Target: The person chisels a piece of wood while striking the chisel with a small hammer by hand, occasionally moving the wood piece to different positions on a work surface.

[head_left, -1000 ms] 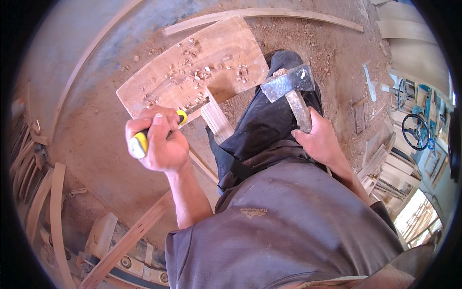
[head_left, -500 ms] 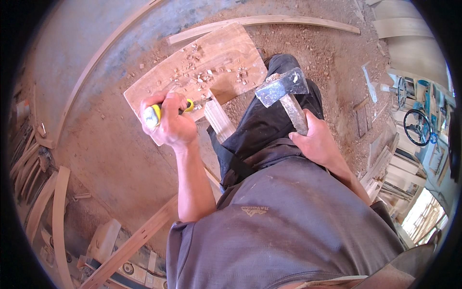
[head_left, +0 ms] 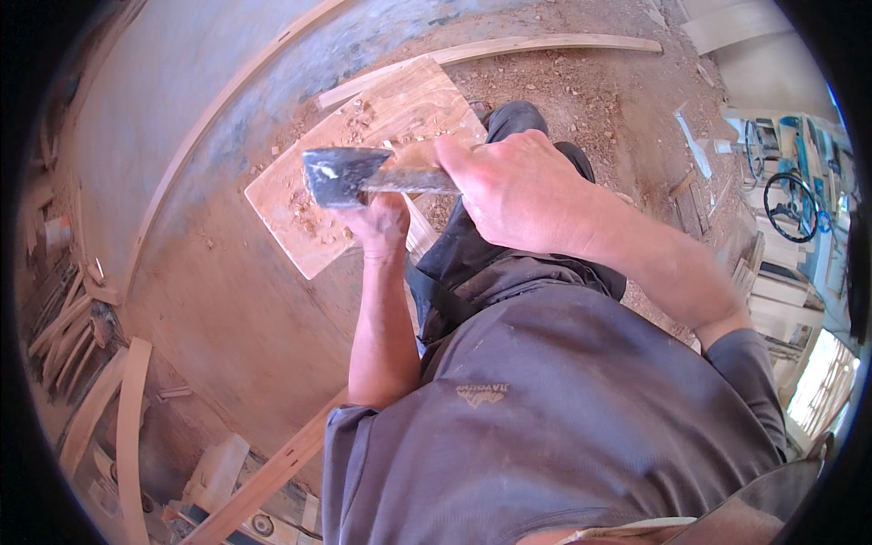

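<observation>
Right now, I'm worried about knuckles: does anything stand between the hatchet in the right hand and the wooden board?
Apparently yes: the left hand, seen against the wooden board, partly covered by the hatchet. Whether they touch isn't clear.

Left of 2 head-worn fisheyes: looks steeply down, close above wearer's shirt; takes in right hand, left hand, floor beyond.

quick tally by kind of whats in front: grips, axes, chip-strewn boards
left grip and right grip: 2
axe: 1
chip-strewn board: 1
total: 4 (anything inside the left grip is hidden)
</observation>
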